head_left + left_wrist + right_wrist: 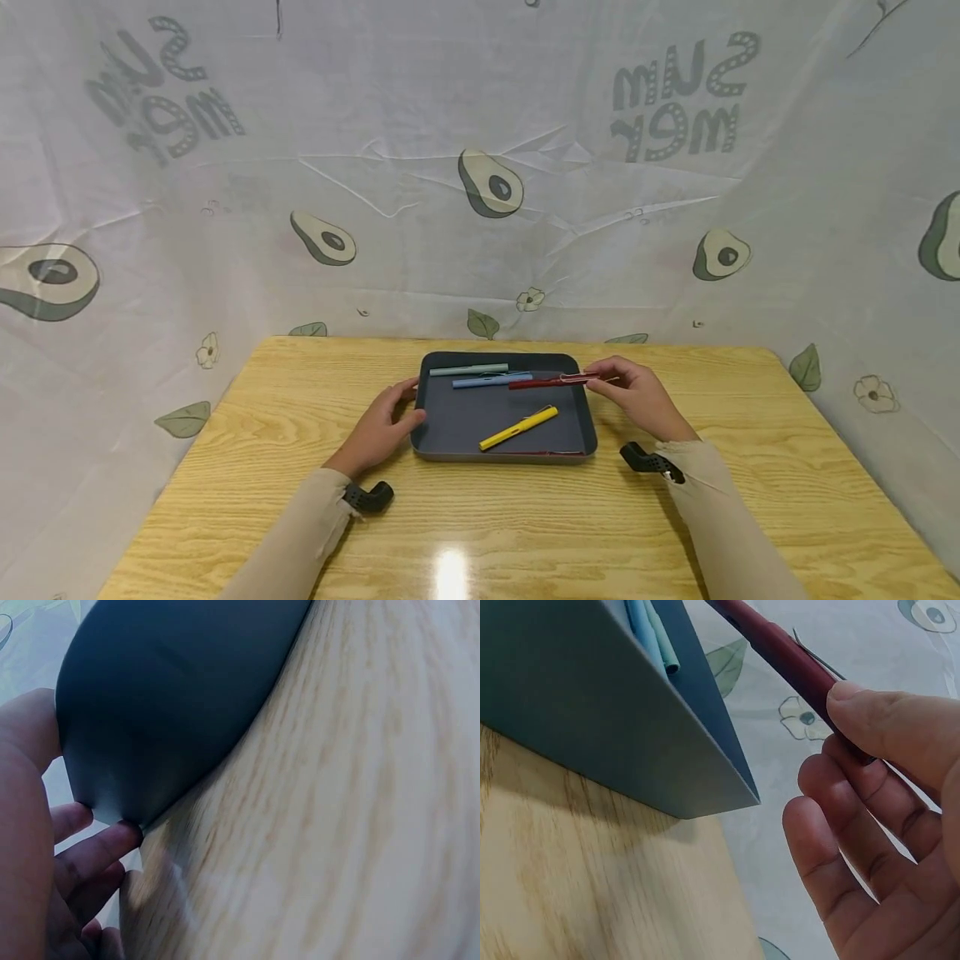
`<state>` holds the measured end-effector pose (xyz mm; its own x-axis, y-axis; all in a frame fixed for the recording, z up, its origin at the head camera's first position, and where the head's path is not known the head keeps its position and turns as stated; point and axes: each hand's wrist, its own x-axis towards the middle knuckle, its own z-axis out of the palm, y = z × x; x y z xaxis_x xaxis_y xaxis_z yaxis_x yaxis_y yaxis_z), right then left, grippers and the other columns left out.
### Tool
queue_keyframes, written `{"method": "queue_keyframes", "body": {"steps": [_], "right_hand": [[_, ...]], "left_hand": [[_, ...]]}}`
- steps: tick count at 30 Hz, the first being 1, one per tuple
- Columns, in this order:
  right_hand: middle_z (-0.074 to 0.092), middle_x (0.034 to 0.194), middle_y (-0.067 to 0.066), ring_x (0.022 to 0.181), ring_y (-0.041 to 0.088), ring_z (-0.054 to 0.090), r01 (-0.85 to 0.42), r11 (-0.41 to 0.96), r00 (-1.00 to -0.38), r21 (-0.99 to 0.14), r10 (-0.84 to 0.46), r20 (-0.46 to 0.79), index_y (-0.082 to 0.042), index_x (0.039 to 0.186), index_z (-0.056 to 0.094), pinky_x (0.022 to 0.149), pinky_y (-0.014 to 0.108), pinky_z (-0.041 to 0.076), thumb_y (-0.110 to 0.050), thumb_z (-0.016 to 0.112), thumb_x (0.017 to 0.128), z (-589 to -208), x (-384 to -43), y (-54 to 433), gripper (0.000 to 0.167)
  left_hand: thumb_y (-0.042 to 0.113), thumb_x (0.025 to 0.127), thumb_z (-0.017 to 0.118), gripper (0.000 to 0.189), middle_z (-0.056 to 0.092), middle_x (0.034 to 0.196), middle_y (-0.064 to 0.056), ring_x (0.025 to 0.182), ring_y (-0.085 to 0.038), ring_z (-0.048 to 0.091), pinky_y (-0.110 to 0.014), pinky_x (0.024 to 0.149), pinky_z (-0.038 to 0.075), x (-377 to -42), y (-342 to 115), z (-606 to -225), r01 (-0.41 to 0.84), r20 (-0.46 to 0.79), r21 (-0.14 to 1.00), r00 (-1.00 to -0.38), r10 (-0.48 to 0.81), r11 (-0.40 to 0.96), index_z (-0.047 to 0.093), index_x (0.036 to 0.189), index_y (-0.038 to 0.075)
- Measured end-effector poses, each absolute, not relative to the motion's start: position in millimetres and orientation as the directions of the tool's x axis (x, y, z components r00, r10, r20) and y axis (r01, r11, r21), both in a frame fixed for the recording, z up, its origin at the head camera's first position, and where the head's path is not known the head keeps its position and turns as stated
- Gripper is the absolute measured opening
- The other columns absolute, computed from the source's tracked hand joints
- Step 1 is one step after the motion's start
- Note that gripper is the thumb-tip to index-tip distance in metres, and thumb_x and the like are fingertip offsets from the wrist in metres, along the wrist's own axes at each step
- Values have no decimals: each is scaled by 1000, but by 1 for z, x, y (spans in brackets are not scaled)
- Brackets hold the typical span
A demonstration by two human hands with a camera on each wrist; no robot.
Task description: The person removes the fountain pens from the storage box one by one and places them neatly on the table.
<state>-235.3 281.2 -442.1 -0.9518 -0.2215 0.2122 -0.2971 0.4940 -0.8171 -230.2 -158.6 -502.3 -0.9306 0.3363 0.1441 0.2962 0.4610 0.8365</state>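
My right hand pinches a dark red pen by its clip end, between thumb and fingertips. The pen points left over the right side of a dark grey tray; in the right wrist view it is raised above the tray's wall. My left hand grips the tray's left side, thumb at the rim and fingers against the outer wall. Inside lie a grey-green pen, a blue pen and a yellow pen. A second dark red pen is partly hidden by the near wall.
The tray stands on a light wooden table. Behind the table hangs a pale curtain printed with avocados and leaves. Black wrist bands sit on both beige sleeves.
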Motion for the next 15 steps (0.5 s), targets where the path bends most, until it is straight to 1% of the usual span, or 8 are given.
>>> {"method": "queue_keyframes", "body": {"steps": [3, 7, 11, 13, 15], "right_hand": [[69, 119, 15, 99, 31, 69, -309, 482, -948, -820, -221, 228, -3, 127, 69, 83, 37, 61, -17, 69, 102, -442, -235, 285, 29], [69, 118, 18, 95, 24, 69, -298, 502, -954, -812, -193, 231, -1, 125, 69, 80, 35, 61, -14, 68, 102, -435, -231, 287, 27], [68, 117, 21, 88, 14, 66, -281, 525, -960, -803, -167, 227, 1, 125, 69, 73, 29, 58, -11, 67, 102, -428, -229, 288, 26], [68, 118, 19, 88, 14, 65, -274, 525, -962, -806, -159, 223, 0, 126, 69, 71, 27, 56, -13, 67, 102, -429, -230, 291, 27], [69, 117, 17, 88, 17, 65, -265, 525, -964, -808, -148, 220, -2, 126, 70, 69, 27, 54, -17, 68, 102, -430, -231, 294, 28]], "left_hand": [[31, 106, 63, 64, 53, 147, -15, 142, -34, 46, -58, 120, 33, -230, -159, -501, 292, 141, 838, -932, 335, 460, 36, 161, 12], [28, 106, 63, 64, 53, 147, -15, 142, -34, 46, -57, 121, 34, -231, -158, -500, 294, 139, 838, -929, 342, 459, 36, 161, 12], [25, 106, 63, 64, 53, 148, -16, 143, -34, 45, -57, 121, 33, -232, -158, -501, 290, 138, 839, -932, 335, 460, 35, 162, 12], [23, 105, 63, 66, 53, 149, -16, 144, -35, 44, -58, 122, 31, -232, -158, -502, 291, 143, 842, -932, 332, 454, 33, 162, 11], [21, 105, 63, 68, 52, 151, -17, 145, -36, 43, -60, 122, 30, -232, -157, -503, 300, 153, 843, -929, 337, 447, 30, 163, 9]]}}
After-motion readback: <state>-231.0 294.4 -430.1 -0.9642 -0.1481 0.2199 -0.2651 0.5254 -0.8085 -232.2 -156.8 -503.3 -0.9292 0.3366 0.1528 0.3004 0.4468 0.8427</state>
